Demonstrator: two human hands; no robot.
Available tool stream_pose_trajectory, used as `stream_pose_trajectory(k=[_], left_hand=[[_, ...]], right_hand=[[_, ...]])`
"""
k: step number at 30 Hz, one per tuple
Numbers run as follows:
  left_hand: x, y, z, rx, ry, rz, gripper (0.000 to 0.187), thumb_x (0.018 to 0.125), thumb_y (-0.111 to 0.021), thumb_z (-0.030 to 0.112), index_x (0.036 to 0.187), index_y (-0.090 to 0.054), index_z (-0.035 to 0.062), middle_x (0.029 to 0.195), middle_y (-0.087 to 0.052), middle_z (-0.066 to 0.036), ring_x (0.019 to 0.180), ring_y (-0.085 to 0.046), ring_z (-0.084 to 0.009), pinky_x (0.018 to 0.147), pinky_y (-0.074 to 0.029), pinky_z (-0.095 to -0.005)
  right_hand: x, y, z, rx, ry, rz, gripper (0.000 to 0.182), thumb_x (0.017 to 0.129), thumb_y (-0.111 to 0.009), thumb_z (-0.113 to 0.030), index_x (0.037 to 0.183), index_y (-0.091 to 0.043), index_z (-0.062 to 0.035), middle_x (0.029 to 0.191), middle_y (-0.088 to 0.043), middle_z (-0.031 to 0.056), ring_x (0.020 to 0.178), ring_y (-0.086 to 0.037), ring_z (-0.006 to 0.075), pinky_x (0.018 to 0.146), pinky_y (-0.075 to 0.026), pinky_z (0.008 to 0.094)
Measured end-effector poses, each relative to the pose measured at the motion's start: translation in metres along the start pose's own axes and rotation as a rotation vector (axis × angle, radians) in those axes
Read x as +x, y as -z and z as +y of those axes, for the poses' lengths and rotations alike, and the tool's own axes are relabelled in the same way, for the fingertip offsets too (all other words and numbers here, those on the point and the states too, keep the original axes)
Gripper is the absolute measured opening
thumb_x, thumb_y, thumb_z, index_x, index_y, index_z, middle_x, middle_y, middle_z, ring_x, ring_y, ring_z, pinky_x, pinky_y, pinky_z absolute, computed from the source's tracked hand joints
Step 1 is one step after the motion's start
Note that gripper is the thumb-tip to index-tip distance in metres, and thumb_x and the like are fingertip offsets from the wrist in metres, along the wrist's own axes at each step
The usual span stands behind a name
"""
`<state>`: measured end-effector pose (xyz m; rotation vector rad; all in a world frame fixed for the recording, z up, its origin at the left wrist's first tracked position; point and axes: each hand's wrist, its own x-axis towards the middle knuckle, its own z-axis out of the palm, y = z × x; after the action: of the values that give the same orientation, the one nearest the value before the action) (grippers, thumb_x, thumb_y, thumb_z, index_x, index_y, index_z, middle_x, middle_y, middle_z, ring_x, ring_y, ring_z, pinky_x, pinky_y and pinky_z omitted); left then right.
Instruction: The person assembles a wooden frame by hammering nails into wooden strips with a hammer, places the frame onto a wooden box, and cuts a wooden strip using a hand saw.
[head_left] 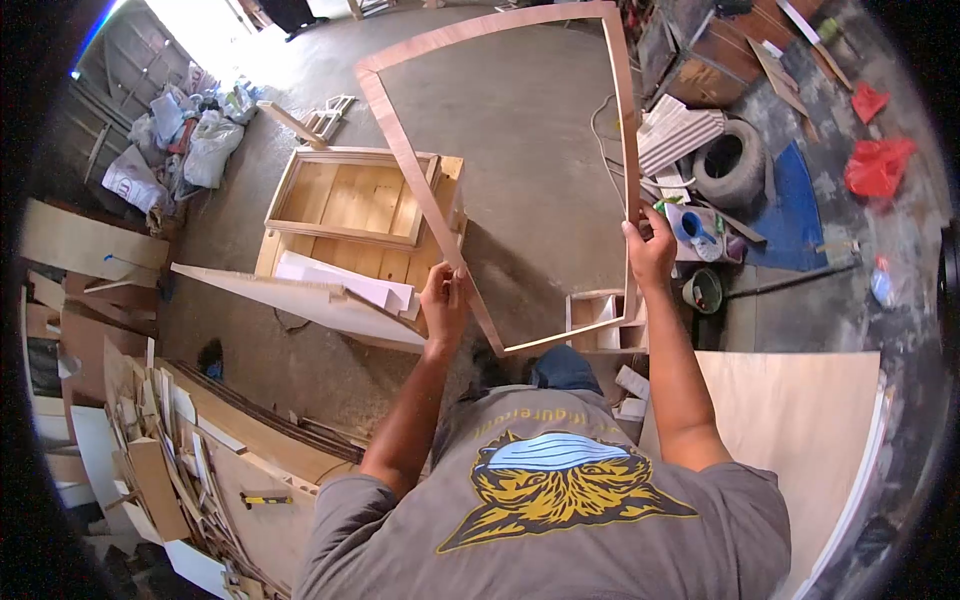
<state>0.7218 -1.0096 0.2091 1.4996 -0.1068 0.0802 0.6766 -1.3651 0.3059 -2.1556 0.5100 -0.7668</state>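
A large rectangular wooden frame (625, 110) is raised in front of me, its far side tilted up and the floor showing through its middle. My left hand (444, 305) is closed on its left rail near the lower corner. My right hand (651, 247) pinches the right rail, lower down on that side. To the left of the frame, a smaller wooden frame (345, 235) lies on a wooden workbench (395, 265). White strips (345, 284) rest there as well, next to a long pale board (265, 297) that sticks out leftward.
A small wooden box (598, 310) stands near my feet. At right are a tyre (730, 163), a dark bucket (704, 290), red plastic bags (878, 167) and a large plywood sheet (775, 430). Wood offcuts (160, 480) pile up at lower left; sacks (212, 145) lie farther back.
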Motion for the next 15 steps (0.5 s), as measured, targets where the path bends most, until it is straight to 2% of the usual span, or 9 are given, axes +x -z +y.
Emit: stream_pose_trajectory(k=[2, 3, 6, 7, 15], left_hand=[[0.019, -0.007, -0.007, 0.017, -0.001, 0.035, 0.020, 0.108, -0.065, 0.019, 0.115, -0.064, 0.0001, 0.081, -0.061, 0.000, 0.068, -0.053, -0.0049, 0.061, -0.046, -0.0241], [0.027, -0.010, -0.006, 0.034, 0.004, 0.046, 0.021, 0.108, -0.064, 0.020, 0.115, -0.064, 0.0003, 0.081, -0.061, 0.000, 0.068, -0.053, -0.0049, 0.061, -0.045, -0.0239], [0.054, -0.023, -0.010, 0.015, 0.066, 0.121, 0.025, 0.109, -0.063, 0.025, 0.115, -0.063, 0.0007, 0.083, -0.062, 0.000, 0.071, -0.055, -0.0069, 0.062, -0.047, -0.0249], [0.058, -0.027, -0.013, -0.003, 0.098, 0.154, 0.027, 0.109, -0.063, 0.027, 0.115, -0.062, 0.0008, 0.084, -0.062, -0.001, 0.072, -0.057, -0.0079, 0.063, -0.049, -0.0255], [0.123, -0.049, -0.027, 0.023, 0.157, 0.540, 0.025, 0.108, -0.066, 0.027, 0.117, -0.065, 0.0040, 0.083, -0.061, 0.002, 0.072, -0.053, -0.0055, 0.062, -0.044, -0.0239]], right_hand=[[0.031, -0.016, -0.008, -0.016, -0.013, -0.059, 0.047, 0.082, -0.080, -0.007, 0.128, -0.072, -0.0075, 0.103, -0.072, 0.0129, 0.086, -0.069, 0.0266, 0.075, -0.057, 0.0388], [0.048, -0.029, 0.001, -0.022, 0.050, -0.086, 0.049, 0.081, -0.078, -0.006, 0.129, -0.072, -0.0084, 0.105, -0.072, 0.0147, 0.089, -0.069, 0.0310, 0.077, -0.057, 0.0399], [0.096, -0.069, 0.016, -0.029, 0.151, -0.125, 0.050, 0.081, -0.078, -0.006, 0.130, -0.071, -0.0085, 0.107, -0.072, 0.0150, 0.095, -0.068, 0.0339, 0.083, -0.056, 0.0421], [0.113, -0.084, 0.019, -0.021, 0.157, -0.168, 0.050, 0.081, -0.078, -0.007, 0.130, -0.071, -0.0085, 0.107, -0.072, 0.0141, 0.100, -0.066, 0.0350, 0.090, -0.053, 0.0448], [0.235, -0.198, -0.016, 0.016, 0.409, -0.444, 0.052, 0.082, -0.078, -0.009, 0.134, -0.069, -0.0100, 0.109, -0.071, 0.0112, 0.101, -0.064, 0.0362, 0.091, -0.052, 0.0477]])
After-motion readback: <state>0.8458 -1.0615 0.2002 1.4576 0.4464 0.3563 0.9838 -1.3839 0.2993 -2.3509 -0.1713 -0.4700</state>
